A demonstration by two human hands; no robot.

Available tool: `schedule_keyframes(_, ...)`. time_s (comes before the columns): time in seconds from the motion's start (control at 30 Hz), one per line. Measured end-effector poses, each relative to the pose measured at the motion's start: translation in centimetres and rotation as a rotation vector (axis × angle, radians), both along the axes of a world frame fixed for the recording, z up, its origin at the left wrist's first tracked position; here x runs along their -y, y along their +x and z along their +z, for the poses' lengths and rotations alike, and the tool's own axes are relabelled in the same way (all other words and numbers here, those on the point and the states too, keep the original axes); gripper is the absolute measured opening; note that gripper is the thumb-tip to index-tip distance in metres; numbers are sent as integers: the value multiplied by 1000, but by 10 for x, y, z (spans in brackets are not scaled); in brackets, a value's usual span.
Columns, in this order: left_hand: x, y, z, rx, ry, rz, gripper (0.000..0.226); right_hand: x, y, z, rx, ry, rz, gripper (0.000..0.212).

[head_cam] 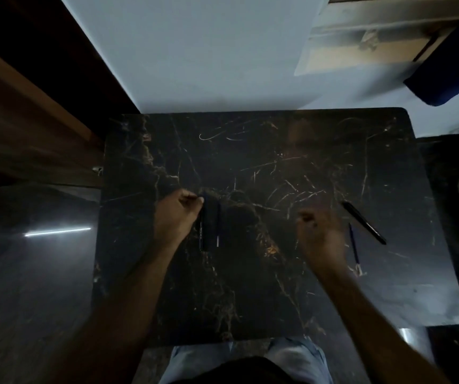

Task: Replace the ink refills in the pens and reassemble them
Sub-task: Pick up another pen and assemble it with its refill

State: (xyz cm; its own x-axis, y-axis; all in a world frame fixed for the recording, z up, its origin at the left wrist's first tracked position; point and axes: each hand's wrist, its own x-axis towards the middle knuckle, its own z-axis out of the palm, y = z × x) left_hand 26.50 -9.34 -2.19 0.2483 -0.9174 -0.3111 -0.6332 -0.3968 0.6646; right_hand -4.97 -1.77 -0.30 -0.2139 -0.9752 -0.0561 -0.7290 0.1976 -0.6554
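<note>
Dim light, black marbled tabletop (250,273). Left hand (174,217) sits by a dark pen (201,231) lying lengthwise; fingers curled together at the pen's far end, seemingly pinching it, though contact is hard to confirm. A thin refill (218,225) lies just beside that pen, parallel. Right hand (319,234) hovers blurred over the tabletop, fingers bunched; cannot tell whether they hold anything small. To its right: a second refill (354,246), and beyond it a second black pen (364,223), lying apart.

Judgement: early in a pen, barrel about to be opened or loaded. To do it well: lift the pen clear, steady the barrel with one hand, twist with the other; keep tip or spring from rolling off on this dark surface, where small parts vanish. Feed the refill writing-end first; don't mix old and new.
</note>
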Motion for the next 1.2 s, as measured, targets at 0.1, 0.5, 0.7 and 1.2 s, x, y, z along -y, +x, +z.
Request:
schedule_keyframes(0.1, 7, -4, -11, 121, 74, -84, 28, -12, 61, 6, 73, -2, 151, 16)
schedule_keyframes(0.5, 14, 1, -2, -92, 200, 70, 18, 0, 101, 24, 242, 31, 150, 17)
schedule_keyframes(0.7, 11, -7, 86, -947, -25, 255, 21, 34, 97, 74, 364, -19, 62, 16)
schedule_keyframes(1.2, -18, -47, 195, -1068, -424, -146, 14, 56, 83, 220, 17, -257, 547, 21)
